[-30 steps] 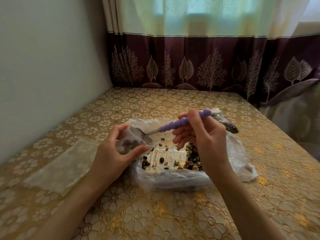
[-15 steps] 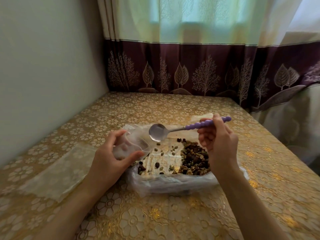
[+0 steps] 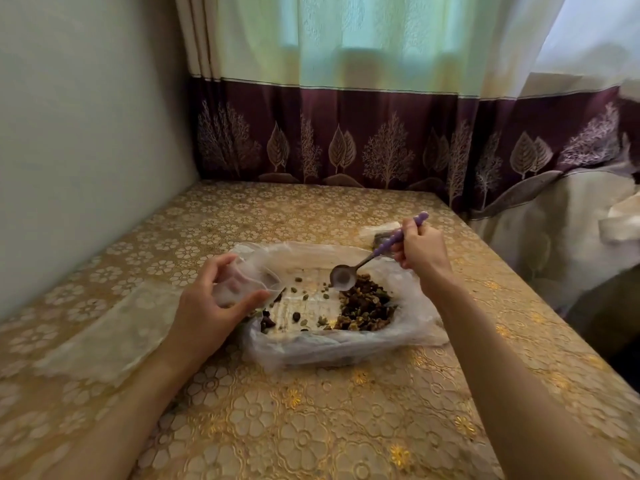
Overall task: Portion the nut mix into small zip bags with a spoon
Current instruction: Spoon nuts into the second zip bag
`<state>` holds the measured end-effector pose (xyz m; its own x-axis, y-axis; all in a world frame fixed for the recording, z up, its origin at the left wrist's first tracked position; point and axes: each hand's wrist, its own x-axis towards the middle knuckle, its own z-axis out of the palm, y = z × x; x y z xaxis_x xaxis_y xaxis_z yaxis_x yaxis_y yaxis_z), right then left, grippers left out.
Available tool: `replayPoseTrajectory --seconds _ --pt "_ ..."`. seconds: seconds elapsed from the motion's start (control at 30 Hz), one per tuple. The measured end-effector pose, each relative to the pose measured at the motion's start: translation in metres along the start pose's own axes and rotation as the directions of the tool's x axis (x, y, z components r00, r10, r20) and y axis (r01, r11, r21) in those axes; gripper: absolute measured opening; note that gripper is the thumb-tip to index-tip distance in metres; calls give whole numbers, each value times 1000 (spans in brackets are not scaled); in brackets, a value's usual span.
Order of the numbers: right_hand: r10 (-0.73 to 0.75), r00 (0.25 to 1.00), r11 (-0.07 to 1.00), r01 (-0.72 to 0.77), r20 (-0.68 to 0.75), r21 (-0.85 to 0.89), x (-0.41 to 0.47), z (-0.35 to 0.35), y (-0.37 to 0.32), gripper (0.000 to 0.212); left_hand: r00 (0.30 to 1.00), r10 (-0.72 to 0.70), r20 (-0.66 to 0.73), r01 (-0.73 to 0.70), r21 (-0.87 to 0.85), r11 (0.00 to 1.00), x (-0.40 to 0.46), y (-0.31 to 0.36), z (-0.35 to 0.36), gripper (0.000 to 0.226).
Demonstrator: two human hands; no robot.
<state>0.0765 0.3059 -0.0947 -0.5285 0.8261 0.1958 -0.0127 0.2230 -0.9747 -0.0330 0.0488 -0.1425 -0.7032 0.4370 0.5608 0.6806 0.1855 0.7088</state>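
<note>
A heap of nut mix [image 3: 365, 306] lies on the right side of a tray lined with clear plastic [image 3: 332, 344], with loose nuts scattered to its left. My left hand [image 3: 211, 306] grips a small clear zip bag [image 3: 242, 284] by its mouth at the tray's left edge. My right hand [image 3: 420, 249] holds a spoon [image 3: 360, 266] by its purple beaded handle. The metal bowl of the spoon looks empty and hangs tilted just above the far edge of the heap.
A flat stack of empty clear bags [image 3: 104, 337] lies on the gold flowered tablecloth [image 3: 311, 427] to the left. A filled bag [image 3: 379, 233] sits behind my right hand. A wall is on the left, a curtain at the back, and the table's edge on the right.
The spoon left the mouth of the small bag, swung right with its bowl empty, and has come down over the nut heap. My left hand kept its hold on the bag.
</note>
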Motion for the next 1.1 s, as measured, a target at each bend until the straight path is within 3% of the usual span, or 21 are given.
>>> replayPoseTrajectory --seconds 0.1,0.23,0.67,0.83,1.1 --pt "-8 998 1000 7 64 18 6 -5 -1 38 1000 -4 10 4 4 1000 0 -1 0 81" --pt "8 991 996 4 134 -84 14 -9 -7 40 1000 2 11 -2 -4 1000 0 -2 0 72" --pt "216 923 936 -102 320 -337 15 -4 -10 43 999 40 -21 -40 -1 999 1 -1 2 67" --pt "242 930 949 -167 278 -267 14 -4 -6 39 999 40 -15 -41 -15 999 0 0 0 64" --pt "232 963 972 -234 134 1 17 -7 -1 42 999 47 -20 -47 -41 998 -1 2 0 61"
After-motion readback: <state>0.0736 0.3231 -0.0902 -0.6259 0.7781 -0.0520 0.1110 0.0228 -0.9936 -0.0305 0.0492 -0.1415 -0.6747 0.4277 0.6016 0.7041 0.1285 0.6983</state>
